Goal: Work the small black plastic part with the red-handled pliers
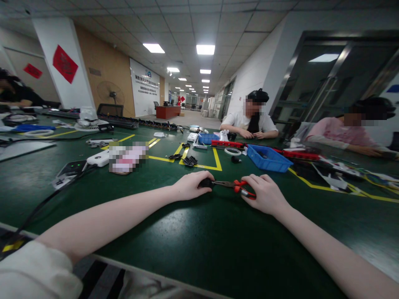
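Red-handled pliers point(230, 184), clasped in the right hand point(265, 192), point crosswise leftward, left hand point(192, 185) pinching a black piece point(205, 182).

A loose, off-white sleeve point(37, 270) gathers in soft folds on my left arm point(121, 221).
My left hand point(193, 185) and right hand point(266, 193) are bare, as are both forearms point(324, 243).

Pliers point(229, 184) sit between left fingers point(204, 176) and right fingers point(251, 180); on the counter point(174, 236), a phone point(128, 160) lies leftward, a bin point(270, 164) beyond the right.
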A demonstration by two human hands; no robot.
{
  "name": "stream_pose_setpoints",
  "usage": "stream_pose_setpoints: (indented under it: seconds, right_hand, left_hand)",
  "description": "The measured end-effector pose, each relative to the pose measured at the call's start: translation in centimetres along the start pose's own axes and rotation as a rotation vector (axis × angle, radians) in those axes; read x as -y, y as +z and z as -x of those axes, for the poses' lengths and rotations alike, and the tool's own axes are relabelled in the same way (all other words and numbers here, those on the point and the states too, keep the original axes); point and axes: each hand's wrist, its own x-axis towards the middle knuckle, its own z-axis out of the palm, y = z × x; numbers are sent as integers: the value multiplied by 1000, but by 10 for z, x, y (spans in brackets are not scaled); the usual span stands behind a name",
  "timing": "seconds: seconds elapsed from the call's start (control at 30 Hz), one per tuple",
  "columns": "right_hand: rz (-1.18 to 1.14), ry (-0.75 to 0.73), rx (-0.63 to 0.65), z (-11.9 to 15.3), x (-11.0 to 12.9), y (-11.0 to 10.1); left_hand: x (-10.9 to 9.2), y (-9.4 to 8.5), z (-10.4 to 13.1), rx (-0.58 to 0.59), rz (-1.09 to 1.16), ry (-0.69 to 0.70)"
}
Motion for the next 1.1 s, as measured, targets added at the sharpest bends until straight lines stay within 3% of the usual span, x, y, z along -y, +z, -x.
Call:
stream_pose_setpoints:
  seconds: [1.1]
  right_hand:
    - [50,-7,-107,0,2,-4]
  left_hand:
    - [-7,-3,1,57,61,-44]
